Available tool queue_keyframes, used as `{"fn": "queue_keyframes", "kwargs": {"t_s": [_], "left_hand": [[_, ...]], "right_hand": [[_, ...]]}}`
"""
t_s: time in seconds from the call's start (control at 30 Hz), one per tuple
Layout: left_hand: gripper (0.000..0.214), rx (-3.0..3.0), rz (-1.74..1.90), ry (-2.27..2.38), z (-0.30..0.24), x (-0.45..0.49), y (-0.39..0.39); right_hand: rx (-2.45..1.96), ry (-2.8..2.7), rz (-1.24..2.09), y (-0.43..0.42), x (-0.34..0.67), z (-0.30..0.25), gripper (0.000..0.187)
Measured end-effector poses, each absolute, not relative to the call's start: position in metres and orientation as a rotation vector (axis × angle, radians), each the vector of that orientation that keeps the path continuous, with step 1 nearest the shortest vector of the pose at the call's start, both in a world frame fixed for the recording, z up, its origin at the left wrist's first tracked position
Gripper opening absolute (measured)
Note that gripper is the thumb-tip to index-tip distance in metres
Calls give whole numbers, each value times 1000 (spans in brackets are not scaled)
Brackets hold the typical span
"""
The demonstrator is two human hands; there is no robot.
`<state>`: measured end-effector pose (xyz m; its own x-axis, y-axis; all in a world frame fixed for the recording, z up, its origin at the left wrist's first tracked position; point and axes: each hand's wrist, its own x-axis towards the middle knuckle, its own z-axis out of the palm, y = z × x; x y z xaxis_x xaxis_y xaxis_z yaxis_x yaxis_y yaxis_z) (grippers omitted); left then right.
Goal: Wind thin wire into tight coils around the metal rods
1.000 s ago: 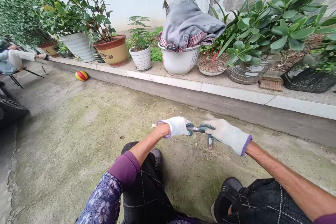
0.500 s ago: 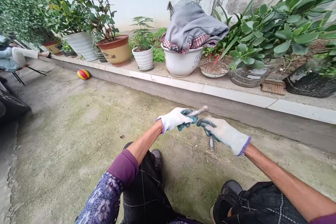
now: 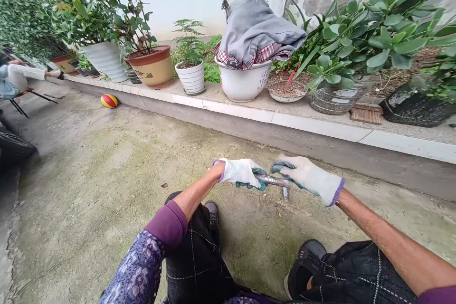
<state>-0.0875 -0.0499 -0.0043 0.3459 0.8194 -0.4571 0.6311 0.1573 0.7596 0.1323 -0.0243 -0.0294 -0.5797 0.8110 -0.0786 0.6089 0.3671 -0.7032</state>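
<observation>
Both my hands wear white work gloves with green palms. My left hand point(image 3: 241, 172) is closed round one end of a short grey metal rod point(image 3: 272, 181) held about level in front of my knees. My right hand point(image 3: 307, 176) curls its fingers at the rod's other end and touches it there. A second small metal piece point(image 3: 285, 193) shows just below the rod, under my right hand; whether it hangs from the hand or lies on the ground is unclear. My legs in dark trousers and dark shoes are below.
A raised tiled ledge point(image 3: 320, 126) carries several potted plants, among them a white pot point(image 3: 244, 80) with grey and checked cloth point(image 3: 258, 31) draped over it. A red-and-yellow ball point(image 3: 109, 100) lies on the mossy concrete. A seated person's legs point(image 3: 24, 75) show far left.
The rod, tilted up in my left hand half a second ago, has come back down to level. My right hand has closed in on its free end again.
</observation>
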Motion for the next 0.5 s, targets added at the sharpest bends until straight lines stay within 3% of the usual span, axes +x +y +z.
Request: {"fn": "queue_keyframes", "kwargs": {"t_s": [0.1, 0.2, 0.37, 0.5], "left_hand": [[25, 1491, 101, 1036, -4, -90, -46], [29, 1475, 295, 1013, -5, -91, -40], [31, 1598, 489, 1340, -9, -93, -28], [17, 2072, 116, 1546, -17, -91, -25]], "right_hand": [[-1323, -2172, 1363, -25, 130, -27, 29], [-1412, -1966, 1478, -28, 126, -33, 27], [-1339, -2175, 1194, -37, 120, -49, 25], [-1270, -2458, 817, -35, 125, -53, 24]]}}
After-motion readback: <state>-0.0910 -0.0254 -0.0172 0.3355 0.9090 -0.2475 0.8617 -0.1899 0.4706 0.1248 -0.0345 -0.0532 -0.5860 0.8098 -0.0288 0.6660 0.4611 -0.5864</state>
